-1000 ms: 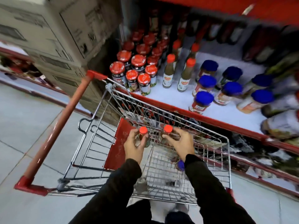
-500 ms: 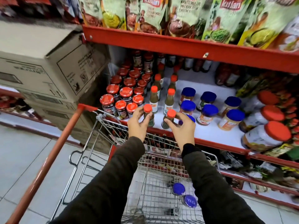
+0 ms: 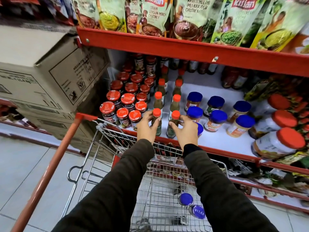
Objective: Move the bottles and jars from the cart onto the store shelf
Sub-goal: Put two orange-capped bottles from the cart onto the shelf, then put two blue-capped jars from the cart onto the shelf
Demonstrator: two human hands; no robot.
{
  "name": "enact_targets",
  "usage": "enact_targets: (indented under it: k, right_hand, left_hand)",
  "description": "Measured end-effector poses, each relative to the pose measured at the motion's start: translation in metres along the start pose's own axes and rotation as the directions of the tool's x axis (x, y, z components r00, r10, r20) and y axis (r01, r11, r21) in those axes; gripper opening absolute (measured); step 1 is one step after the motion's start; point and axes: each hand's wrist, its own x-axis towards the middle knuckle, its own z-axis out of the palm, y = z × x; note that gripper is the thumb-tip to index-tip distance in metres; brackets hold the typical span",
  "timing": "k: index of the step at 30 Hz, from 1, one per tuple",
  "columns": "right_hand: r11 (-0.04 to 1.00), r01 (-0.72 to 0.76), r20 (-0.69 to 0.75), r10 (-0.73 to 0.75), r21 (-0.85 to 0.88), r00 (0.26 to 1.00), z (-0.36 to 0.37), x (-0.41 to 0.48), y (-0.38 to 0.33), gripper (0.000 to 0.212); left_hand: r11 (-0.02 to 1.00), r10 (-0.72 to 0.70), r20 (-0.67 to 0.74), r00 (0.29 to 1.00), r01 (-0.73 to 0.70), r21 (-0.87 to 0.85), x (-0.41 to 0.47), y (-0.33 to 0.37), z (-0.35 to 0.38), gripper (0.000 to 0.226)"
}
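Now each hand's grip pinches one orange-capped bottle (left hand (image 3: 147, 126), right hand (image 3: 185, 131)); two blue-lidded jars (image 3: 186, 199) remain in the cart (image 3: 103, 148).

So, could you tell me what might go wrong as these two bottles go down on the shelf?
Both bottles sit near the shelf's front lip, so a poorly seated one could tip toward the cart. The left hand is close beside the red-lidded jars; the right hand covers a blue-lidded jar it might nudge.
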Motion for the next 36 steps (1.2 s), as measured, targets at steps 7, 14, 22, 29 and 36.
enact_targets:
  k: [7, 14, 22, 29, 36]
  right_hand:
    - [1.0, 0.002, 0.055, -0.003, 0.028, 0.999, 0.0, -0.027, 0.002, 0.05]
    - [0.997, 0.044, 0.206, -0.028, -0.071, 0.978, -0.008, -0.088, 0.045, 0.055]
    - [0.969, -0.071, 0.442, 0.172, -0.236, 0.88, -0.033, -0.148, 0.147, 0.066]
    - [0.849, -0.228, 0.608, 0.505, -0.476, 0.613, -0.045, -0.187, 0.257, 0.078]
    - [0.83, -0.266, 0.683, 0.555, -0.49, 0.474, -0.007, -0.204, 0.328, 0.082]
  left_hand:
    - [0.998, -0.033, -0.027, 0.999, 0.034, 0.047, -0.013, -0.013, 0.003, 0.035]
    - [0.987, -0.055, 0.033, 0.998, 0.05, 0.15, -0.081, -0.034, 0.014, 0.052]
    - [0.904, -0.256, 0.355, 0.899, 0.093, 0.418, -0.162, -0.083, 0.042, 0.051]
    - [0.815, -0.484, 0.516, 0.706, 0.149, 0.56, -0.215, -0.149, 0.08, 0.058]
    - [0.779, -0.594, 0.547, 0.59, 0.252, 0.574, -0.241, -0.21, 0.143, 0.065]
